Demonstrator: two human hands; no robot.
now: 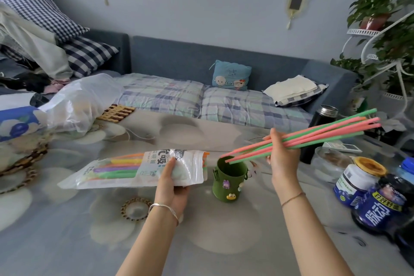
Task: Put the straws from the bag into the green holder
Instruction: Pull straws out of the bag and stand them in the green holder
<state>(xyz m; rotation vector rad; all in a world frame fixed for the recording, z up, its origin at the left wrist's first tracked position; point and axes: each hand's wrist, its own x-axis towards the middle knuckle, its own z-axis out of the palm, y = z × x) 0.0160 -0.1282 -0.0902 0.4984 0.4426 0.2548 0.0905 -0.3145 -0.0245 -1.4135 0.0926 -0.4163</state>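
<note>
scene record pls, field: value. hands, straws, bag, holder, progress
left hand: grips the straw bag, held above the table
right hand: holds a bundle of pink and green straws
bundle: tilted, lower tips at the rim of the green holder
green holder: upright on the table, between the hands
straw bag: more coloured straws inside
progress: bundle not yet dropped in

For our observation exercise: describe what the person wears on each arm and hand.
Both forearms are bare, with no sleeves in view. The left wrist carries a silver bangle. The right wrist has a thin brownish string bracelet. No gloves show, and no rings are visible.
</note>
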